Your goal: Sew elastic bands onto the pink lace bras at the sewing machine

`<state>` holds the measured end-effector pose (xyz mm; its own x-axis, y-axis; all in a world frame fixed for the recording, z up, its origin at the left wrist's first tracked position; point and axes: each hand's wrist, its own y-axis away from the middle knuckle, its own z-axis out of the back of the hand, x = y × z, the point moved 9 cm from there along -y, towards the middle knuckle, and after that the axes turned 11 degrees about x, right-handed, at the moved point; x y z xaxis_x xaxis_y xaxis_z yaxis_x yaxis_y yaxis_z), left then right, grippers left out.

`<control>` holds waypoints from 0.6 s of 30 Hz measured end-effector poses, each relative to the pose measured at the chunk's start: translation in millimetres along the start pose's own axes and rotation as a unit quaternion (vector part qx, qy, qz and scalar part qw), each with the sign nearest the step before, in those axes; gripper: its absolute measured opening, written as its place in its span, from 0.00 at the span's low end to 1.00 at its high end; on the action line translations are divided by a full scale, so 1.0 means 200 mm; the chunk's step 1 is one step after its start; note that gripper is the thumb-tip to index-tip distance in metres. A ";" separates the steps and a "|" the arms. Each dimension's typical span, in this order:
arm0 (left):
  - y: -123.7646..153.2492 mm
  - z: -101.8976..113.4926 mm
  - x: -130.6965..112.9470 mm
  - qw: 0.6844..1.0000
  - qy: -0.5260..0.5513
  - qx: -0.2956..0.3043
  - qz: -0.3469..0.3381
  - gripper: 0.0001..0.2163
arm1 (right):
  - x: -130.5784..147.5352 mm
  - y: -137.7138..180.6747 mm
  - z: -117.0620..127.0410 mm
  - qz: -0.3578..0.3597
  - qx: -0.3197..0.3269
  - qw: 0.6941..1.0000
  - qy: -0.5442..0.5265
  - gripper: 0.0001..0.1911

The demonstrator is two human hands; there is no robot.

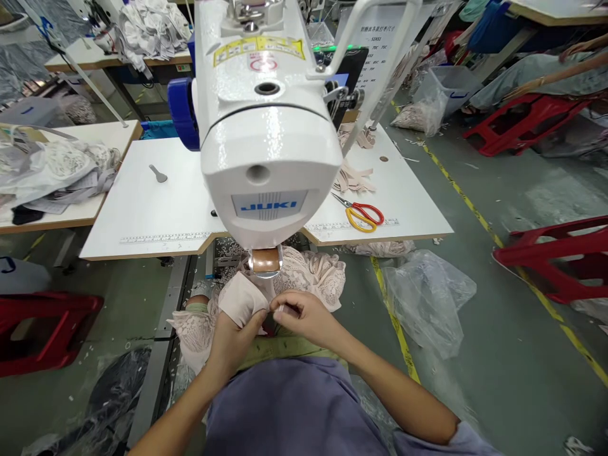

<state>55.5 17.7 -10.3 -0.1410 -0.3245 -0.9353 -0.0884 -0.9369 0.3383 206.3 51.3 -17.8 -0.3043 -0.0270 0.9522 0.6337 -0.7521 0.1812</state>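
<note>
My left hand point(232, 335) is closed on a pale pink padded fabric piece point(241, 296), held just below the head of a white JUKI sewing machine point(266, 139). My right hand point(301, 315) pinches the edge of the same piece, its fingertips meeting the left hand. Pink lace fabric point(316, 273) bunches under and behind both hands, over my lap. The machine head hides the needle area.
The white sewing table point(142, 209) carries red-and-yellow scissors point(363, 215), pink fabric strips point(354, 177) and a small grey tool point(158, 173). A clear plastic bag point(427, 297) lies on the floor at right. Red stools point(555, 259) stand right and left. Fabric piles sit on the left table point(52, 168).
</note>
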 end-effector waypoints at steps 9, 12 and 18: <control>-0.02 -0.02 -0.08 0.995 -0.074 0.069 -0.016 0.12 | 0.03 0.07 0.09 -0.023 -0.024 0.999 0.031 0.03; 0.00 -0.05 -0.10 0.992 -0.104 0.069 -0.034 0.11 | 0.06 0.07 0.07 -0.018 -0.008 0.998 0.057 0.04; 0.00 -0.11 -0.14 0.988 -0.116 0.086 -0.058 0.10 | 0.11 0.06 0.05 -0.001 0.019 0.995 0.094 0.06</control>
<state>80.4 23.2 13.1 -0.3413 -0.1593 -0.9263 -0.2803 -0.9234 0.2621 214.7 48.8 8.4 -0.4305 -0.1504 0.8900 0.6577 -0.7275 0.1952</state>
